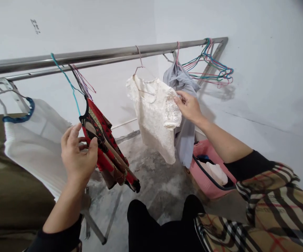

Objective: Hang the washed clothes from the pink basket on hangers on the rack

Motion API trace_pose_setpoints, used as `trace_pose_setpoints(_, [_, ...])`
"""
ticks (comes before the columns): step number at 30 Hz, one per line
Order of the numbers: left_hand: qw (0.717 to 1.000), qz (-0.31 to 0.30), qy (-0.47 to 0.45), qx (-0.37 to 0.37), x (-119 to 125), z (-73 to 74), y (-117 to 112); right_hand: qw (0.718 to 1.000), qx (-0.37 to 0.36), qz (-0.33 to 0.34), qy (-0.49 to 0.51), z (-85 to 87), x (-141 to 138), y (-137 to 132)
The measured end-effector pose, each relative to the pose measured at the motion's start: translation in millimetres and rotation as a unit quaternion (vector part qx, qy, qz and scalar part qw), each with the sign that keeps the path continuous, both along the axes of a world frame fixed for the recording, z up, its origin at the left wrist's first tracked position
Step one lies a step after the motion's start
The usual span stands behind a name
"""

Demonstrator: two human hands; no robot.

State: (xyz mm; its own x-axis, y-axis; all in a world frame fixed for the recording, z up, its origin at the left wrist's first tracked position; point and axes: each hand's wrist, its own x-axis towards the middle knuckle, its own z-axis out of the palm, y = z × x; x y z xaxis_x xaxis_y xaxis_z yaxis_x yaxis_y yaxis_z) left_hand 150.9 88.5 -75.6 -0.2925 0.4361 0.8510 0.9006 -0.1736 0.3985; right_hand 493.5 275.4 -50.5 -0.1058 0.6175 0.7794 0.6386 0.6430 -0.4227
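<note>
At right hand [190, 107], one cream top [155, 119]

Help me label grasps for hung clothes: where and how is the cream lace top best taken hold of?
Probably by the sleeve nearest the grey garment, pinched from the right by the right hand: the cream lace top hangs with that short sleeve jutting toward that side.

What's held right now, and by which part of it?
Right grip: the cream lace top, pinched at the outer edge of its short sleeve. Left grip: open beside the red patterned garment, apparently holding nothing.
</note>
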Motion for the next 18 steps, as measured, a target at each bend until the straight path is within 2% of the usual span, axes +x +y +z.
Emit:
trace_pose_setpoints(8, [0.999,-0.033,-0.022,0.006,11,-9.0,1,1.0,-0.023,0.012,0.014,-20.3,20,0])
trace_pose_setpoints(13, [0.999,-0.033,-0.023,-0.003,12,-10.9,4,0.997,-0.054,0.048,0.023,-28.8,10,0])
trace_pose_setpoints(18, [0.998,-0.047,-0.035,-0.032,19,-14.9,5,0.996,-0.066,0.051,0.019,-25.5,-1,1])
